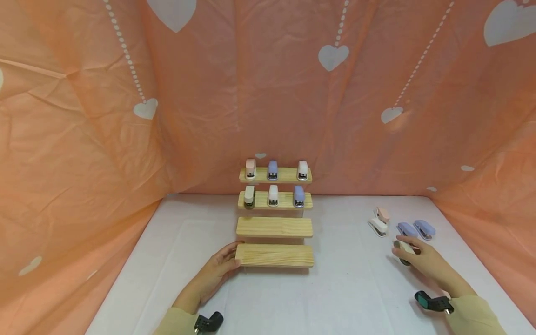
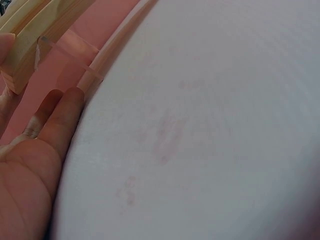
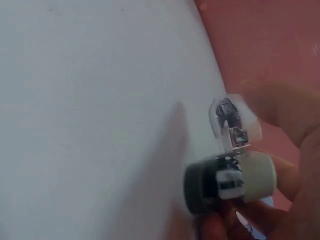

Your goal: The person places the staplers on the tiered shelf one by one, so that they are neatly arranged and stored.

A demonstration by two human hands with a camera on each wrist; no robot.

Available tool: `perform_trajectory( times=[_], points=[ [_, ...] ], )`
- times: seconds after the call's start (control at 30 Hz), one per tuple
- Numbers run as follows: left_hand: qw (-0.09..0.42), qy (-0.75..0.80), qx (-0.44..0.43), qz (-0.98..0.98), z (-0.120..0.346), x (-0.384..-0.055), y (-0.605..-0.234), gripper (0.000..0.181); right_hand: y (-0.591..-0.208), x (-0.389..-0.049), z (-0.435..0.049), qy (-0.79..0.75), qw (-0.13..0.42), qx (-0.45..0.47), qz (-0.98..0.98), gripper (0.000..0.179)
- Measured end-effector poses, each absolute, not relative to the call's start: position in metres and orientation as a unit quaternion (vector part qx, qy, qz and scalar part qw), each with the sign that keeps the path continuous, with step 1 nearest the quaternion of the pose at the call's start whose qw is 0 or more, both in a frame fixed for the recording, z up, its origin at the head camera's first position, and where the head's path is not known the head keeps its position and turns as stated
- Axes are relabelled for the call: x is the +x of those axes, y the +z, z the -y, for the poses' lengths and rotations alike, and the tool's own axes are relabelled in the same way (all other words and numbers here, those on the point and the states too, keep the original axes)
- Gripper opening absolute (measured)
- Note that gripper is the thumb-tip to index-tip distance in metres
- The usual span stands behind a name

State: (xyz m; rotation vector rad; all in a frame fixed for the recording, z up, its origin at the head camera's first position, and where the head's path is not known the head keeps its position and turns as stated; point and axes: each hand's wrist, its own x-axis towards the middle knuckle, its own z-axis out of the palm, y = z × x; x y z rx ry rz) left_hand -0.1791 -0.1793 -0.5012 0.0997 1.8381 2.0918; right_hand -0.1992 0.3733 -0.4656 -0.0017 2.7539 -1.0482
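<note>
On the right side of the table my right hand (image 1: 427,256) grips a small pale green stapler (image 3: 257,177) with a dark green base, thumb and fingers around it. The right wrist view shows the stapler's open front side-on, close over the white surface. My left hand (image 1: 217,270) pinches the left end of the lowest board of a tiered wooden display rack (image 1: 274,256). Seen from the left wrist, the thumb lies on the board's end (image 2: 20,75), and other fingers stretch out below it.
The upper board holds pink (image 1: 250,169), purple (image 1: 272,170) and white (image 1: 303,170) staplers; the second holds pale green (image 1: 249,197), white (image 1: 273,195) and purple (image 1: 298,196) ones. Beyond my right hand lie a pink (image 1: 382,214), a white (image 1: 378,226) and two purple staplers (image 1: 425,229).
</note>
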Motion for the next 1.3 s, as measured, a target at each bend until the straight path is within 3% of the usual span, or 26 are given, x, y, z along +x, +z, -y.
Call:
perform_trajectory(
  times=[0.17,0.33,0.53,0.8,1.3],
  points=[
    [0.18,0.735,0.039,-0.652,0.18,-0.18,-0.502,0.068,-0.462,-0.198,-0.377,-0.362,0.134,0.002,-0.922,0.078],
    [0.179,0.738,0.044,-0.65,0.181,-0.179,-0.503,0.068,-0.461,-0.197,-0.376,-0.37,0.134,0.014,-0.919,0.081],
    [0.179,0.738,0.046,-0.649,0.181,-0.179,-0.502,0.067,-0.466,-0.196,-0.363,-0.375,0.099,0.018,-0.922,0.083],
    [0.18,0.736,0.043,-0.651,0.181,-0.18,-0.502,0.066,-0.458,-0.197,-0.322,-0.436,0.049,-0.013,-0.898,0.073],
    [0.184,0.743,0.046,-0.642,0.181,-0.18,-0.502,0.066,-0.425,-0.196,-0.199,-0.547,-0.047,-0.131,-0.825,0.057]
  ],
)
